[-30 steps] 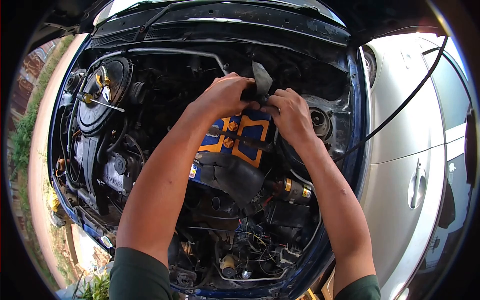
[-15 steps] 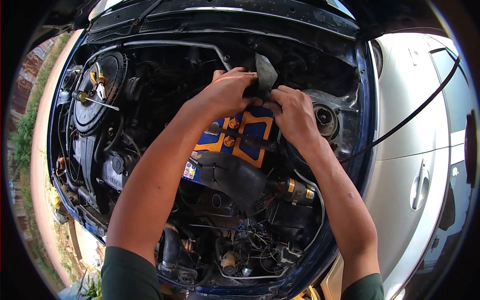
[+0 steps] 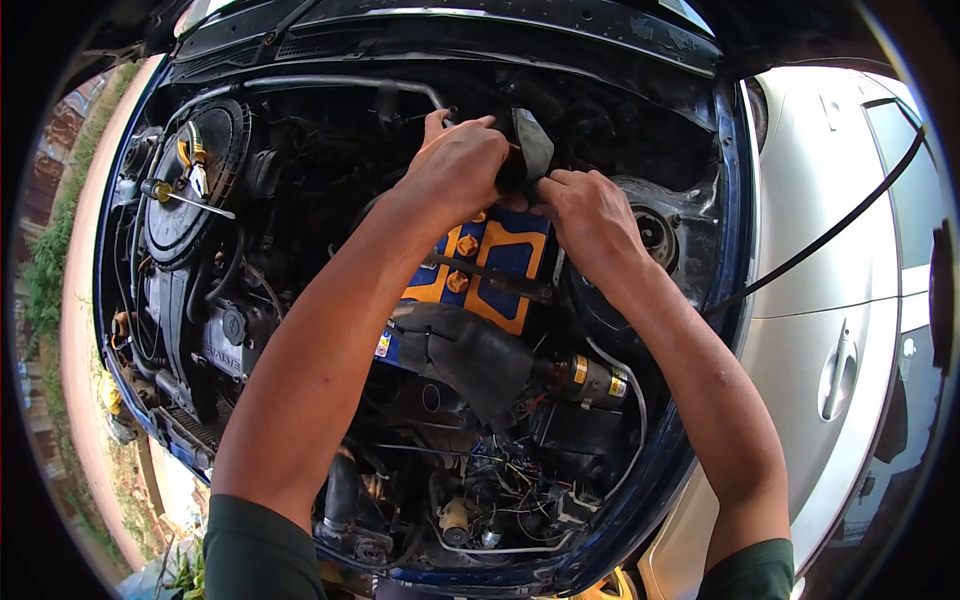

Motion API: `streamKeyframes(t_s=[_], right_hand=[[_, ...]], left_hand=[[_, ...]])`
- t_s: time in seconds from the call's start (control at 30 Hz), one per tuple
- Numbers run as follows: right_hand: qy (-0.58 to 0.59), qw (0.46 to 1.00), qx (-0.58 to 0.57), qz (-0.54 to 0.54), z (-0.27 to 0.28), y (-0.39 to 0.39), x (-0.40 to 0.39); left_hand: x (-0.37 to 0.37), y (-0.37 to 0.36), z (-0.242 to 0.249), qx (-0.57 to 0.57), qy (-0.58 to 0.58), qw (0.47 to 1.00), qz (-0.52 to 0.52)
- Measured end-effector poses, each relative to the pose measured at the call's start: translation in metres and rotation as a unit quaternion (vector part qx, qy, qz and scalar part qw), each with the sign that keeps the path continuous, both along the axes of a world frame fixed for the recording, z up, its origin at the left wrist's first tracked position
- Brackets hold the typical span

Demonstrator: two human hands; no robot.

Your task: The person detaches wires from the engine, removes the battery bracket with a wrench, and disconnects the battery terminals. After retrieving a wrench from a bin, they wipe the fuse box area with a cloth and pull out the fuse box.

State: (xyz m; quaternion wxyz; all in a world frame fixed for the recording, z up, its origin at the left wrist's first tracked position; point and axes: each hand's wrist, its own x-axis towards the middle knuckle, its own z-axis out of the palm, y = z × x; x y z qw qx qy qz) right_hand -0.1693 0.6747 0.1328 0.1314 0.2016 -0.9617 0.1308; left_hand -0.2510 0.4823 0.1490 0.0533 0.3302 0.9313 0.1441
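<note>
A blue and orange car battery (image 3: 520, 290) sits in the engine bay, with a dark bar across its top. At its far end, a grey-black flap (image 3: 533, 143) stands up between my hands. My left hand (image 3: 462, 160) is curled just left of that flap; whatever its fingers close on is hidden. Low beside the flap's base, my right hand (image 3: 590, 215) has thumb and fingers pinched together at the battery's far edge. What it pinches is too dark to make out. A black cover (image 3: 465, 355) lies over the battery's near end.
On the round air filter housing (image 3: 200, 235) at left lie yellow-handled pliers (image 3: 194, 165) and a screwdriver (image 3: 190, 200). Loose wiring (image 3: 510, 475) fills the near part of the bay. A pale car (image 3: 810, 290) stands close on the right, with a black prop rod (image 3: 830, 230) before it.
My left hand has shifted up and turned, its fingers more curled. My right hand stays at the battery's far edge, with its forearm swung slightly outward to the right.
</note>
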Motion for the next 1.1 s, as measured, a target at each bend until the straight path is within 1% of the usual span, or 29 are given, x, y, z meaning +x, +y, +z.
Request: streamKeyframes(t_s=[0.03, 0.1, 0.13, 0.2, 0.27, 0.3, 0.43, 0.5, 0.6, 0.7, 0.9, 0.97, 1.1], right_hand=[[0.005, 1.000, -0.002, 0.002, -0.001, -0.001, 0.000], [0.011, 1.000, -0.005, 0.002, -0.003, -0.005, 0.002], [0.005, 1.000, -0.021, -0.019, -0.003, -0.008, 0.004], [0.000, 0.999, -0.036, -0.041, -0.005, -0.011, 0.007], [-0.004, 0.993, -0.104, -0.061, -0.009, -0.013, 0.009], [-0.005, 0.993, -0.102, -0.061, -0.009, -0.013, 0.010], [-0.019, 0.989, -0.118, -0.081, -0.009, -0.019, 0.012], [-0.015, 0.989, -0.120, -0.085, -0.008, -0.020, 0.011], [-0.025, 0.990, -0.111, -0.080, -0.006, -0.015, 0.009], [-0.033, 0.994, -0.094, -0.050, -0.004, -0.011, 0.007], [-0.046, 0.994, -0.087, -0.054, -0.002, -0.008, 0.006], [-0.040, 0.997, -0.053, -0.050, 0.001, -0.009, 0.006], [-0.033, 0.998, -0.033, -0.037, 0.002, -0.007, 0.004]], left_hand=[[0.002, 0.001, 0.000, 0.000, 0.001, 1.000, -0.002], [0.008, -0.001, -0.003, 0.036, 0.009, 0.999, 0.019], [0.009, -0.003, -0.006, 0.037, 0.007, 0.999, 0.019], [0.010, -0.007, -0.012, 0.082, 0.003, 0.997, -0.004], [0.010, -0.010, -0.022, 0.103, 0.001, 0.995, -0.013], [0.011, -0.011, -0.024, 0.123, -0.003, 0.992, -0.021], [0.009, -0.011, -0.025, 0.101, -0.006, 0.995, -0.019], [0.007, -0.011, -0.021, 0.076, -0.037, 0.996, -0.004], [0.009, -0.008, -0.016, 0.067, 0.002, 0.998, 0.006], [0.005, -0.006, -0.010, 0.038, 0.005, 0.999, -0.002], [0.003, -0.003, -0.009, 0.032, 0.016, 0.999, 0.006], [0.007, -0.003, -0.006, 0.036, 0.019, 0.999, 0.007], [0.011, -0.005, -0.010, 0.048, 0.056, 0.997, 0.012]])
